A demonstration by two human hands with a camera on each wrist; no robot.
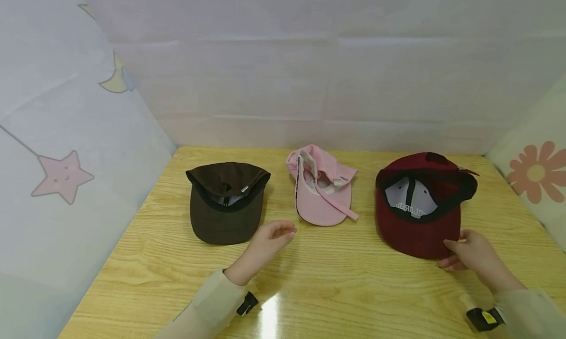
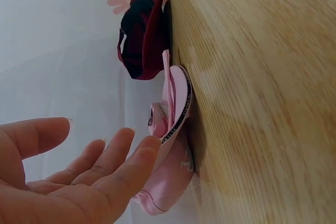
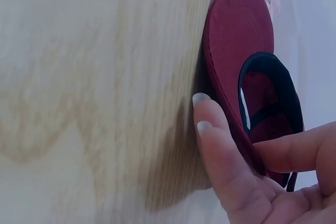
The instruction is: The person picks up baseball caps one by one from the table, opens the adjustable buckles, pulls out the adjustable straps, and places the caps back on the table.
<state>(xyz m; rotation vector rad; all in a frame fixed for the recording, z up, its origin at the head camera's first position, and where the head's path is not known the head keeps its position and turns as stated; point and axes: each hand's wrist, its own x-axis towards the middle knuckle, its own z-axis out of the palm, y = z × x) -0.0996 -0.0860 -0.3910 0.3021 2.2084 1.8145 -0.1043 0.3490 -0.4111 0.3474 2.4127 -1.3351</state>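
Note:
At the right of the head view a dark red cap (image 1: 415, 236) lies with its hollow side showing and its brim toward the front. My right hand (image 1: 473, 255) pinches the right edge of that brim, thumb on top and fingers beneath, as the right wrist view also shows on the red brim (image 3: 239, 35). My left hand (image 1: 267, 243) hovers over the table with loosely bent fingers and holds nothing. It is between a dark brown cap (image 1: 225, 226) and a pink cap (image 1: 325, 206). In the left wrist view the left hand (image 2: 89, 182) is in front of the pink cap (image 2: 168, 177).
A wood-grain table (image 1: 336, 290) carries the three caps in a row. Pale cloth walls (image 1: 274, 83) stand behind it and at both sides, printed with a star (image 1: 66, 177) and a flower (image 1: 537, 173). A loose strap (image 1: 336, 201) hangs over the pink cap's brim.

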